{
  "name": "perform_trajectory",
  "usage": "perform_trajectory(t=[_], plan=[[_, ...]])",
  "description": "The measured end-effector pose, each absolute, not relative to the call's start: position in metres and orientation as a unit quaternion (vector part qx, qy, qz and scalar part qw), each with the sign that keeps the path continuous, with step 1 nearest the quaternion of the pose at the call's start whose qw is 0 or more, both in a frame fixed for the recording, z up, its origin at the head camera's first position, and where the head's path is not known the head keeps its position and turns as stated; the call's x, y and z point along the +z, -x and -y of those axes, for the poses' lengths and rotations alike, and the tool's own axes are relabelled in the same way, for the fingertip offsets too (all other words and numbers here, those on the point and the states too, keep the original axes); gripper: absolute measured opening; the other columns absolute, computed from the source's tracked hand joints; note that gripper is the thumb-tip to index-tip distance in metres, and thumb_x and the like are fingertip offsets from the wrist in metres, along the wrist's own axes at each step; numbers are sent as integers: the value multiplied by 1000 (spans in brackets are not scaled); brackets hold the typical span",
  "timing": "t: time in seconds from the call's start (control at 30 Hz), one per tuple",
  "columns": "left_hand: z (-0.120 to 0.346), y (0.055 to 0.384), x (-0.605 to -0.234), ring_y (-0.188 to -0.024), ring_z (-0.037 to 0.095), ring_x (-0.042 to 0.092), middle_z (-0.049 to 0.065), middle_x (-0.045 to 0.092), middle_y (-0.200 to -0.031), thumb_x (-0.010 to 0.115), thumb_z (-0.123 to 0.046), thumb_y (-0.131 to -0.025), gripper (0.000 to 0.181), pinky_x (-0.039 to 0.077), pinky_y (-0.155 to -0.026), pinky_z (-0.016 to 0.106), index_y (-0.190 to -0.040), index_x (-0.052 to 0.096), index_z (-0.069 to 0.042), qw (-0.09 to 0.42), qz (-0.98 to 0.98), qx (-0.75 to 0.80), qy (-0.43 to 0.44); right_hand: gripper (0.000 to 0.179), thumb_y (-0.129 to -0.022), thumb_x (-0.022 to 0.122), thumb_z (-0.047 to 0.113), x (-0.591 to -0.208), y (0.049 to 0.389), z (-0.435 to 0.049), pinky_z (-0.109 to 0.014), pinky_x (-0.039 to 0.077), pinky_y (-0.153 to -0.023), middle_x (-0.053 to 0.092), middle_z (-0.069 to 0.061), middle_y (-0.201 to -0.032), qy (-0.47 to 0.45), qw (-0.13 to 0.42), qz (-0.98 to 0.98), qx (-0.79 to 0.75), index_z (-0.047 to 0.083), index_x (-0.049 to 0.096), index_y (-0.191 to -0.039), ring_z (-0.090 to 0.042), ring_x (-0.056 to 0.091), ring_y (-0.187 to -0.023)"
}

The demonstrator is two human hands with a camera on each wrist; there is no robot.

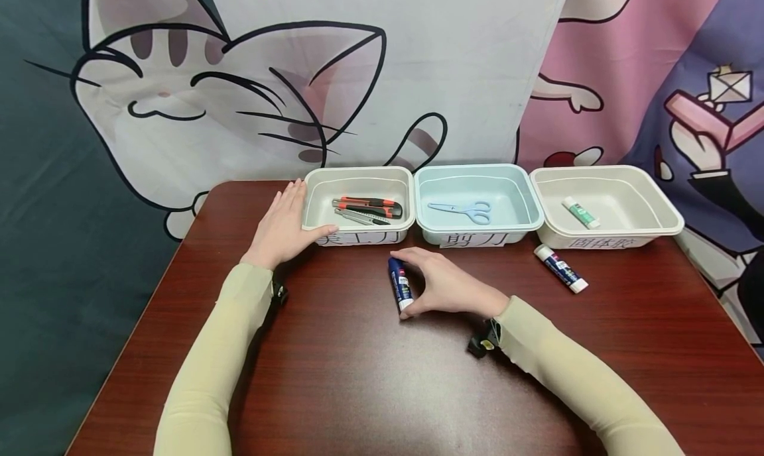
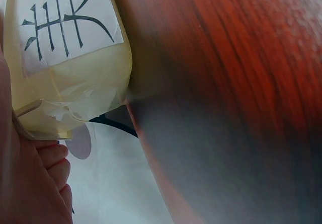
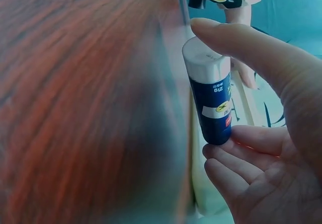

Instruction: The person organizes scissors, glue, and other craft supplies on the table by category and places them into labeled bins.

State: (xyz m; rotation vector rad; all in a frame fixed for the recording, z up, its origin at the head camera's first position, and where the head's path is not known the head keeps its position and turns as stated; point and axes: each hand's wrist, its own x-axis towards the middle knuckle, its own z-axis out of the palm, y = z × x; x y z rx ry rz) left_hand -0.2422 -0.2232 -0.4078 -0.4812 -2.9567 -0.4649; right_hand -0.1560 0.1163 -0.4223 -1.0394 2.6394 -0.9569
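Note:
My right hand (image 1: 447, 284) pinches a dark blue glue stick (image 1: 400, 285) end to end, the thumb at its white base (image 3: 205, 65) and the fingers at the other end. The glue stick lies at table level, in front of the bins. My left hand (image 1: 285, 225) rests against the left side of a cream bin (image 1: 358, 175), fingers straight, thumb across its front rim. Inside that bin are several utility knives (image 1: 367, 207). In the left wrist view, the paper label (image 2: 70, 27) on the bin is seen close up.
A light blue bin (image 1: 480, 172) with blue scissors (image 1: 462, 209) stands in the middle. To its right, another cream bin (image 1: 605, 173) holds a green-and-white glue stick (image 1: 580, 213). A second blue glue stick (image 1: 561, 268) lies before it on the brown table (image 1: 334, 376).

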Motion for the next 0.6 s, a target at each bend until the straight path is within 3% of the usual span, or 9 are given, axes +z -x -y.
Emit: perform_trajectory(t=[0.6], plan=[[223, 243, -408, -154, 30, 11, 18, 17, -167, 55, -82, -84, 121, 7, -125, 44, -162, 15, 1, 49, 975, -154, 155, 105, -65, 98, 36, -400, 152, -137, -42, 40, -112, 52, -9, -146, 337, 45, -886, -316, 5, 47, -152, -21, 49, -133]])
